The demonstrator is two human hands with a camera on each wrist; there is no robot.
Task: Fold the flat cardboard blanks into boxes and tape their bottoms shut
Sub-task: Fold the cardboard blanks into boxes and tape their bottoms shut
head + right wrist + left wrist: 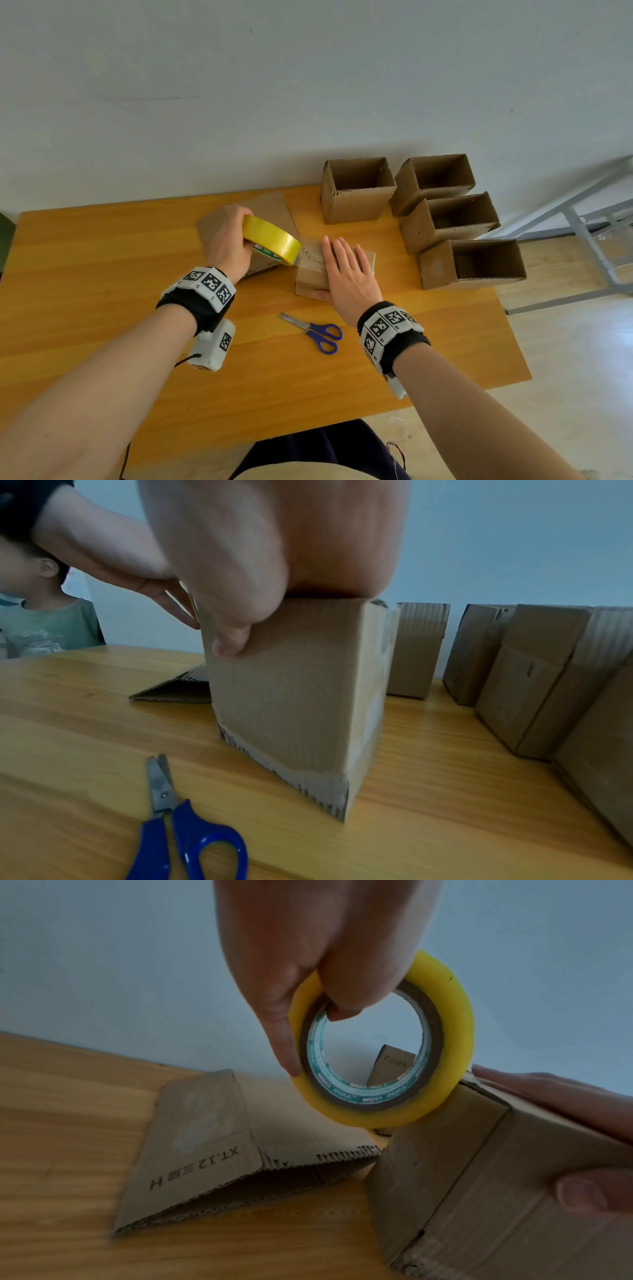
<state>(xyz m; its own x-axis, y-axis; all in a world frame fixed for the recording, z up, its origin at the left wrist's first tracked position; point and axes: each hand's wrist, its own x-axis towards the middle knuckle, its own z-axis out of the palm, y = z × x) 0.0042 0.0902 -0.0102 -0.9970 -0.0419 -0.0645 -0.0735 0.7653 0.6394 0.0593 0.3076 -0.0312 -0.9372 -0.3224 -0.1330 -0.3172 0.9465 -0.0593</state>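
Observation:
A small cardboard box [308, 279] stands upside down on the wooden table [102, 274], its folded bottom flaps facing up. My right hand [346, 274] lies flat on those flaps with fingers straight, and the thumb rests against the near side of the box [291, 696]. My left hand [227, 240] grips a yellow tape roll [270, 241], fingers hooked through its core [342, 1010]. The roll [445, 1069] hangs at the box's left top edge [479, 1177]. A clear strip of tape runs from it onto the flaps. Flat cardboard blanks [270, 209] lie behind the left hand.
Blue-handled scissors [315, 330] lie shut on the table near the box. Several open-topped finished boxes [356, 188] stand along the back right edge. In the right wrist view a person [44, 626] is beyond the table's left end. A metal frame [582, 233] stands on the floor to the right.

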